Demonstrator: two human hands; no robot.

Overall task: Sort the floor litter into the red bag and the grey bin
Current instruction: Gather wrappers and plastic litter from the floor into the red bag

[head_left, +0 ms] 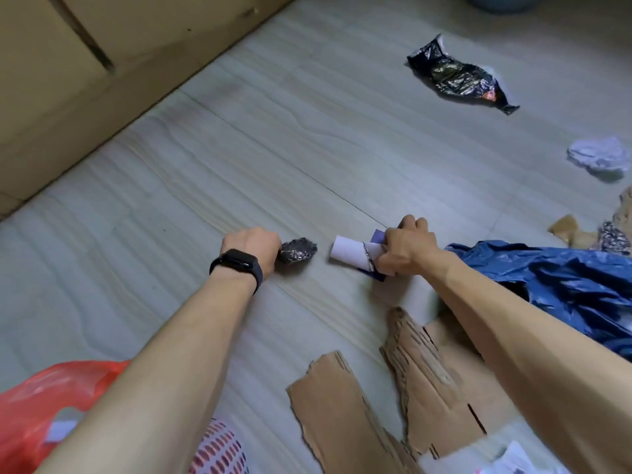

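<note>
Pale wood-grain floor [212,159] filled the view, with a tan cupboard [61,80] far beyond the left hand. Left hand [249,248], bearing a black watch [237,265], lay knuckles-up on the floor, its fingers curled round the near end of a foil wad [298,251]; the fingertips themselves were hidden. Right hand [407,249], just beside the left and apart from it, gripped a curled white paper [347,253] with a purple-blue scrap [378,236] caught in the same grasp. Paper and wad lay between the two hands, near each other but not touching.

Red bag [41,405] sat behind the left forearm, at the lower left edge, with a white slip [61,431] showing in its mouth. Bin [496,1], seen only as a grey-blue rim, stood well beyond the right hand at the top edge.

Blue bag [547,278] lay crumpled just outside the right wrist. Torn cardboard [342,405] lay between the forearms, a second piece [420,364] passing under the right forearm. Black wrapper [458,75] lay well ahead of the right hand; a white tissue [598,157] and brown scraps [564,229] lay to its outer side.
</note>
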